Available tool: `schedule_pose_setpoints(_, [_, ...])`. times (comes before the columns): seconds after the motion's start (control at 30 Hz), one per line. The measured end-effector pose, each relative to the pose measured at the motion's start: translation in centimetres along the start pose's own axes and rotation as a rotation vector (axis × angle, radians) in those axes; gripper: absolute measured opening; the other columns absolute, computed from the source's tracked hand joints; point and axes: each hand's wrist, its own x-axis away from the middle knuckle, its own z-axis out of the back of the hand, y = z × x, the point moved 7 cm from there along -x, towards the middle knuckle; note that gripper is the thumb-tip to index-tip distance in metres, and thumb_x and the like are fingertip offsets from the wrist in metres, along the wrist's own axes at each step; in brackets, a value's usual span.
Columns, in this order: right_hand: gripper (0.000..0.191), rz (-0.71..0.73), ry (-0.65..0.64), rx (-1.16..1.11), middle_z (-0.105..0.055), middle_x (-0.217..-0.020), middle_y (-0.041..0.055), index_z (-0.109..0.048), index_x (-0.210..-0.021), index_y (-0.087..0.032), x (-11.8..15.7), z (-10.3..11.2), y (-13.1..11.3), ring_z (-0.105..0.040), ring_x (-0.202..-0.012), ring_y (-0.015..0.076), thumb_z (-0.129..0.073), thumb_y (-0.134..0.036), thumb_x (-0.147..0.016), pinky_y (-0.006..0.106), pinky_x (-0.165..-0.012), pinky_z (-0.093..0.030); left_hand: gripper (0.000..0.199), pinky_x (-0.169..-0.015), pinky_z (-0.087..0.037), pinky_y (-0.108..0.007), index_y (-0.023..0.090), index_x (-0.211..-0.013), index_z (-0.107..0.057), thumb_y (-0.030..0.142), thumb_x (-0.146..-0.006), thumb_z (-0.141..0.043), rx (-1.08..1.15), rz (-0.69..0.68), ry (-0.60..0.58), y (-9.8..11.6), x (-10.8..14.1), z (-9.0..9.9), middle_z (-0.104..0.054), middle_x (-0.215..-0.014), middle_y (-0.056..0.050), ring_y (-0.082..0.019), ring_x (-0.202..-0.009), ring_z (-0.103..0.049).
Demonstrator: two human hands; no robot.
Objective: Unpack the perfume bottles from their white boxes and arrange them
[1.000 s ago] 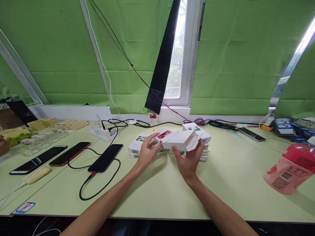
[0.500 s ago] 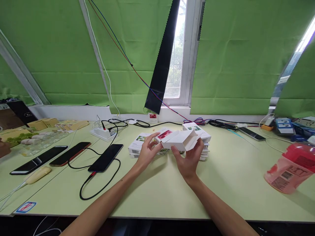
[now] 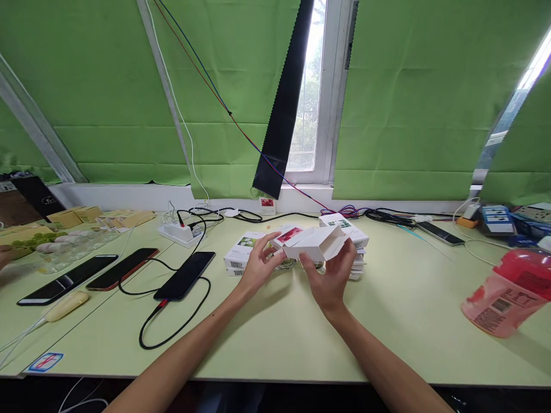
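Note:
A small white paper box (image 3: 306, 243) is held up over the table between my two hands, its flaps standing open at the right end. My left hand (image 3: 259, 267) pinches its left end with thumb and fingers. Around the right part of the box, my right hand (image 3: 329, 281) grips with the thumb in front and the fingers behind near the flaps. Behind it lies a white box with a red picture (image 3: 289, 234). White boxes with green pictures are stacked at the left (image 3: 241, 252) and at the right (image 3: 348, 230). Something shiny, partly hidden, lies below the held box.
Three phones (image 3: 185, 277) with cables lie to the left, near a white power strip (image 3: 178, 234). Farther left are a clear plastic tray (image 3: 64, 261), yellowish boxes (image 3: 88, 214) and another person's hand (image 3: 5, 256). At the right stand a pink-red plastic jar (image 3: 501, 301) and a dark phone (image 3: 439, 233).
My hands and the white box have stayed almost still. At the left edge, the other person's hand has shifted slightly outward.

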Motion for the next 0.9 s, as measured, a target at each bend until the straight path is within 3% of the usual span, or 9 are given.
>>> schedule_pose_setpoints(0.9, [0.084, 0.013, -0.027, 0.045, -0.055, -0.134, 0.0189, -0.034, -0.14, -0.02, -0.4, -0.1, -0.4, -0.055, -0.13, 0.0276, -0.083, -0.038, -0.074, 0.046, -0.104, -0.053, 0.06, -0.102, -0.054, -0.041, 0.027, -0.133, -0.06, 0.046, -0.078, -0.076, -0.063, -0.046, -0.051, -1.1, -0.6, 0.3, -0.049, -0.147, -0.009, -0.025, -0.116, -0.063])
